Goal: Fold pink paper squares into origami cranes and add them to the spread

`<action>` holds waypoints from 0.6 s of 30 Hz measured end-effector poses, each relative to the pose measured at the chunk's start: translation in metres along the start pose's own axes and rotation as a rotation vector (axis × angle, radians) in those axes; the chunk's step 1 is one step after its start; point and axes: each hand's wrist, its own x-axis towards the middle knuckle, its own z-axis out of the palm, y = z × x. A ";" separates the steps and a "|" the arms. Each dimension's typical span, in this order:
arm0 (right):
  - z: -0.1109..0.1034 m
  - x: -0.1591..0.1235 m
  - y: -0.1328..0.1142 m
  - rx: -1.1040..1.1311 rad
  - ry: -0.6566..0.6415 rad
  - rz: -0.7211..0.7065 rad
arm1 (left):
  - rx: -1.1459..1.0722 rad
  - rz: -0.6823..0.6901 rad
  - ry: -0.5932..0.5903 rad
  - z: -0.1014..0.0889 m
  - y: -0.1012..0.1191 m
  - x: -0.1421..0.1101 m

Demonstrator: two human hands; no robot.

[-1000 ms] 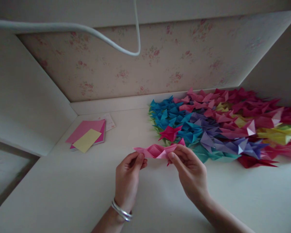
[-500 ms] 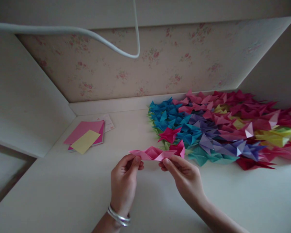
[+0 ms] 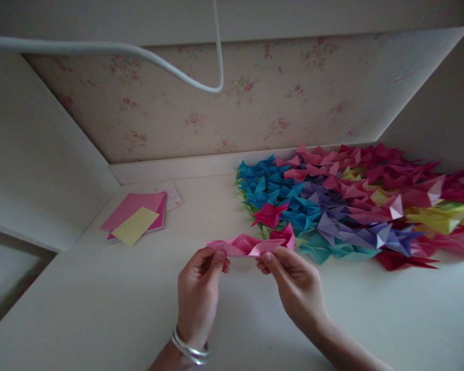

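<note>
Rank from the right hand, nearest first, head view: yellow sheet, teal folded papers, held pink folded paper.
1. Pink folded paper: in the right hand's grip.
2. Teal folded papers: just beyond, to its right.
3. Yellow sheet: far over on the left.

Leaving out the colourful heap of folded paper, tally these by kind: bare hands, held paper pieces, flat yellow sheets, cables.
Bare hands: 2, left hand and right hand
Held pink folded-paper piece: 1
Flat rectangular yellow paper sheet: 1
White curved cable: 1
Total: 5
</note>
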 end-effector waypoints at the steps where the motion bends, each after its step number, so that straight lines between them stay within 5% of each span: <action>1: 0.000 0.000 0.000 -0.007 0.008 -0.003 | 0.000 -0.010 0.004 0.000 0.000 0.000; 18: -0.001 -0.002 -0.003 0.019 -0.033 -0.017 | 0.054 -0.131 0.029 0.002 0.006 0.004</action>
